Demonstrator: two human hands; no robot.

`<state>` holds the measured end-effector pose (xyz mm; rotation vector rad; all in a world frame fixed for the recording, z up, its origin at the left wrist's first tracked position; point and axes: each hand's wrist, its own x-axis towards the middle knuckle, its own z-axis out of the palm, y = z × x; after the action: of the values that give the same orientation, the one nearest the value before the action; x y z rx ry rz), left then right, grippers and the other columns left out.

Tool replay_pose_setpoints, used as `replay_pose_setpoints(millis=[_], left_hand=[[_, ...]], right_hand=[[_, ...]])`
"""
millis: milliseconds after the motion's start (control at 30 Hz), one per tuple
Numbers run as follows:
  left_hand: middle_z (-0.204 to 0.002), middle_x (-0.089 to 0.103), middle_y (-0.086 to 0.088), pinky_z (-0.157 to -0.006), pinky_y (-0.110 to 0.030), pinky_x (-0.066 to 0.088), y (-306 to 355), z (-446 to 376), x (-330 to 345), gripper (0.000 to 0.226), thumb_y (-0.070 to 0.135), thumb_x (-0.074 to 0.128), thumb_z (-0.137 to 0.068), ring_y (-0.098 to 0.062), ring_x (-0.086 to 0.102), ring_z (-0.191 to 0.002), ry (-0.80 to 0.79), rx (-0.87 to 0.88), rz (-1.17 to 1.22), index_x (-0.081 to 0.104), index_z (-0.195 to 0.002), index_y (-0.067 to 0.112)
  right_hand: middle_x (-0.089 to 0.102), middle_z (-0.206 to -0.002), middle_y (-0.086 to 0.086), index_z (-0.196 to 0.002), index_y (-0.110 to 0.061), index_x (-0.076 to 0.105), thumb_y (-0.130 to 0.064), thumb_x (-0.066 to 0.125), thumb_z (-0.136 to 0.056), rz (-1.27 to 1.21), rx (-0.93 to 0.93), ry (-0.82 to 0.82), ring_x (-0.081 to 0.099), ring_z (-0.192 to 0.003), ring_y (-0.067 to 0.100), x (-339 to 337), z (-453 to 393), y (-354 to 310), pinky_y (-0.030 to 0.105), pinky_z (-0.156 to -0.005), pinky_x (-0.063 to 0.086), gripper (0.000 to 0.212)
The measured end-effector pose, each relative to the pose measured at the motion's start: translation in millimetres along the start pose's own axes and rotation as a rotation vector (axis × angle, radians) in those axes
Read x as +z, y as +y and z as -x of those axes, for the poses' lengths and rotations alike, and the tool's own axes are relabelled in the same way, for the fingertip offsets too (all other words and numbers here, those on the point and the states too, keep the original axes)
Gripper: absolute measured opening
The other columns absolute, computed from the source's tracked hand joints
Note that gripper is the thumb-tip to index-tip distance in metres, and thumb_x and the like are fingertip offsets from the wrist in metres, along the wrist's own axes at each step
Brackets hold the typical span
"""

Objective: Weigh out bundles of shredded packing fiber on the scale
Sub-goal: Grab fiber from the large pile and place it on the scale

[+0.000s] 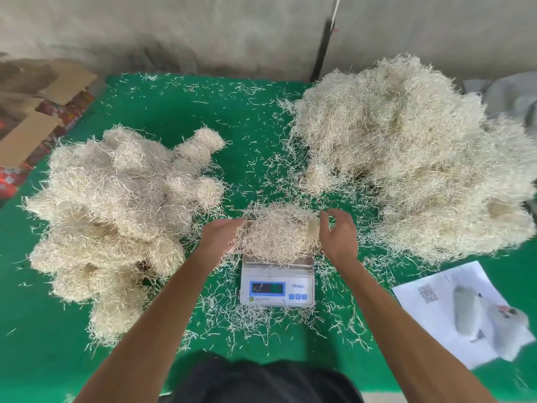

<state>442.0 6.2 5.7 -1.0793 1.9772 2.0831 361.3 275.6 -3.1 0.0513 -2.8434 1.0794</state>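
Scale (277,283) sits near the front edge of the green table (174,112), at its middle. Fiber bundle (280,232) rests on the scale pan, covering it. Left hand (222,232) flat against the bundle's left side, fingers straight. Right hand (338,231) at the bundle's right side, fingers loosely curled, thumb and forefinger apart; contact with the fiber cannot be told. Display digits blurred, unreadable. Heap of rounded bundles (116,210) toward the left edge; larger loose fiber heap (421,152) toward the right edge. Printed sheet (462,312) at front right corner.
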Motion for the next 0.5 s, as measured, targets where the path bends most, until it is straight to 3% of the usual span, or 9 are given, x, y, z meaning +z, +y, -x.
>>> replay_pose_setpoints(millis=[67, 133, 233, 400, 500], left_hand=[[-0.124, 0.066, -0.010, -0.099, -0.038, 0.052, 1, 3, -5, 0.037, 0.022, 0.069, -0.094, -0.022, 0.065, -0.111, -0.083, -0.031, 0.143, 0.062, -0.127, 0.008], [-0.128, 0.065, -0.010, -0.103, -0.039, 0.051, -1, 5, -8, 0.035, 0.015, 0.064, -0.097, -0.022, 0.064, -0.115, -0.091, -0.013, 0.142, 0.060, -0.131, 0.007], [-0.124, 0.067, -0.008, -0.105, -0.044, 0.049, 0, 8, -8, 0.033, 0.019, 0.064, -0.097, -0.021, 0.065, -0.114, -0.072, -0.015, 0.177, 0.061, -0.128, 0.008], [-0.118, 0.070, -0.004, -0.102, -0.044, 0.052, -2, 4, -9, 0.026, 0.022, 0.067, -0.095, -0.018, 0.066, -0.111, -0.063, -0.033, 0.172, 0.066, -0.120, 0.013], [-0.121, 0.069, -0.003, -0.101, -0.043, 0.052, -7, 3, -11, 0.016, 0.019, 0.066, -0.096, -0.018, 0.066, -0.112, -0.094, -0.019, 0.151, 0.067, -0.112, 0.019]], right_hand=[[0.061, -0.139, 0.018, -0.137, -0.004, 0.060, -0.037, 0.046, -0.110, -0.016, 0.023, -0.013, 0.055, -0.131, 0.029, 2, 1, 0, 0.048, -0.112, 0.045, 0.045], [0.059, -0.141, 0.018, -0.139, -0.004, 0.057, -0.036, 0.046, -0.110, -0.028, 0.020, -0.029, 0.055, -0.130, 0.030, 5, 4, 0, 0.044, -0.108, 0.043, 0.045], [0.056, -0.144, 0.019, -0.142, -0.003, 0.053, -0.034, 0.048, -0.109, -0.024, 0.007, -0.062, 0.055, -0.129, 0.030, 8, 6, 0, 0.041, -0.106, 0.043, 0.046], [0.053, -0.147, 0.017, -0.145, -0.005, 0.050, -0.030, 0.048, -0.109, -0.032, 0.021, -0.094, 0.055, -0.130, 0.031, 11, 10, 0, 0.052, -0.109, 0.048, 0.044], [0.052, -0.148, 0.016, -0.146, -0.005, 0.048, -0.025, 0.050, -0.108, -0.042, 0.053, -0.100, 0.054, -0.132, 0.029, 12, 13, -1, 0.051, -0.111, 0.046, 0.043]])
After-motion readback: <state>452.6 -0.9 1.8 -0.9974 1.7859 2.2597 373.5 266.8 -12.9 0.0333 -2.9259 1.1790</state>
